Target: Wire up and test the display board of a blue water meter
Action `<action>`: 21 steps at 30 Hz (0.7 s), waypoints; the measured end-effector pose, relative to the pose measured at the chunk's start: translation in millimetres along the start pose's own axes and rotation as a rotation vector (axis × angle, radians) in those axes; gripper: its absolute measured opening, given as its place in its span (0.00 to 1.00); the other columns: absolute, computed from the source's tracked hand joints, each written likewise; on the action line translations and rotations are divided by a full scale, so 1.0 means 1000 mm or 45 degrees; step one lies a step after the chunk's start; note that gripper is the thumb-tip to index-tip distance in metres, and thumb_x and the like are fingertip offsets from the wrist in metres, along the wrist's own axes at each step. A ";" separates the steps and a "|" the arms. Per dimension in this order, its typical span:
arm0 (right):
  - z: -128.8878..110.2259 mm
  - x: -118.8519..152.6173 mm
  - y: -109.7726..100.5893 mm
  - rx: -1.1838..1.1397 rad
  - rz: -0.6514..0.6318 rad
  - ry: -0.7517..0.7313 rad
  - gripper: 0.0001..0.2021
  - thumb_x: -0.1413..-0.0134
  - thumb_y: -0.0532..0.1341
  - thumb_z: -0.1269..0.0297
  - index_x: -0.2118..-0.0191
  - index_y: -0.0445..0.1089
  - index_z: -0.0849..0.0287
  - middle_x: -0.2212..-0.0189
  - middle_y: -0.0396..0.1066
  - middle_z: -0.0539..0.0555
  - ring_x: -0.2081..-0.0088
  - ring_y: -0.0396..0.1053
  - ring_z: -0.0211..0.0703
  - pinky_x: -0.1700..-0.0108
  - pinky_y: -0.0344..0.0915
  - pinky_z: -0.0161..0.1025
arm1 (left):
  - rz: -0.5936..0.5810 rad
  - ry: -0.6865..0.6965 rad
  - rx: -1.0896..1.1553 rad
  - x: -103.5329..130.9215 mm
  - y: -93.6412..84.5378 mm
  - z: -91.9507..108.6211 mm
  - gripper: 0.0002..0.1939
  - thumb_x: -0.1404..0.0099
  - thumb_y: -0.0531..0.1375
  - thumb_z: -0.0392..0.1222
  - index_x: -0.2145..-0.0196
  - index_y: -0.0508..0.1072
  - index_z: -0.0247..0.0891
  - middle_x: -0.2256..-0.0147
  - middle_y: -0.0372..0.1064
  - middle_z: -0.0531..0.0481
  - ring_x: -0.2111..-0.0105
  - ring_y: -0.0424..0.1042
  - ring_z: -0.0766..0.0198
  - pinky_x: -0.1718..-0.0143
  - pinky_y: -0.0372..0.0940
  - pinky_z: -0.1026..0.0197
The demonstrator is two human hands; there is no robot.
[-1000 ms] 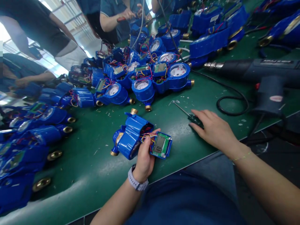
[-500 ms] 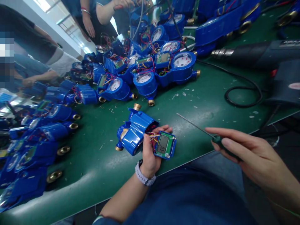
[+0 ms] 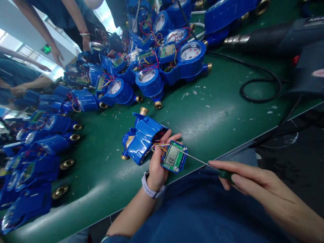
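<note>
My left hand [image 3: 159, 165] holds a small green circuit board [image 3: 175, 157] with a lit display, set in a blue frame. Thin coloured wires [image 3: 160, 144] run from the board into the open end of a blue meter housing [image 3: 141, 140], which lies on its side on the green table and has brass ends. Between the fingers of my right hand [image 3: 243, 179] is a screwdriver [image 3: 199, 160] with a dark green handle. Its thin shaft points left, and the tip is over or at the board's upper edge; contact cannot be made out.
Several blue meters [image 3: 148, 81] with wires crowd the back of the green table [image 3: 101, 179], and more [image 3: 37, 168] line the left. A dark heat tool [image 3: 273, 38] and its looped cable [image 3: 260, 81] lie at right. People's arms [image 3: 76, 20] show at upper left.
My right hand has brought the screwdriver left and down, so its tip is now at the circuit board. The head view has shifted slightly. My left hand keeps its hold on the board.
</note>
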State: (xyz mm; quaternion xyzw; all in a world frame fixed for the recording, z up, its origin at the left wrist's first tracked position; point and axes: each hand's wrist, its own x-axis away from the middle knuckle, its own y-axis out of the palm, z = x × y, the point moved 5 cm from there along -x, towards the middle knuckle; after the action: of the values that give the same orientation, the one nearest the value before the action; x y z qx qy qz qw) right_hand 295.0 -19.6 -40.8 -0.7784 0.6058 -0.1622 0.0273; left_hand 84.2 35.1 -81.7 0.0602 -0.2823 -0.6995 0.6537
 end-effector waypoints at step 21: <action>-0.007 0.047 0.042 0.891 -0.042 -0.700 0.27 0.35 0.45 0.73 0.34 0.59 0.48 0.56 0.73 0.56 0.68 0.76 0.38 0.76 0.68 0.29 | -0.001 0.149 -0.023 0.005 0.001 0.008 0.41 0.42 0.52 0.76 0.56 0.80 0.36 0.63 0.77 0.40 0.61 0.77 0.48 0.57 0.73 0.50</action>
State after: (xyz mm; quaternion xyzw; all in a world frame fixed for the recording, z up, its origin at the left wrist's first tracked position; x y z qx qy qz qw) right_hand 263.8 -74.7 -34.2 -0.7460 0.4724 -0.1448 0.4465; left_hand 80.7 32.4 -73.3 0.0955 -0.2373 -0.6976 0.6693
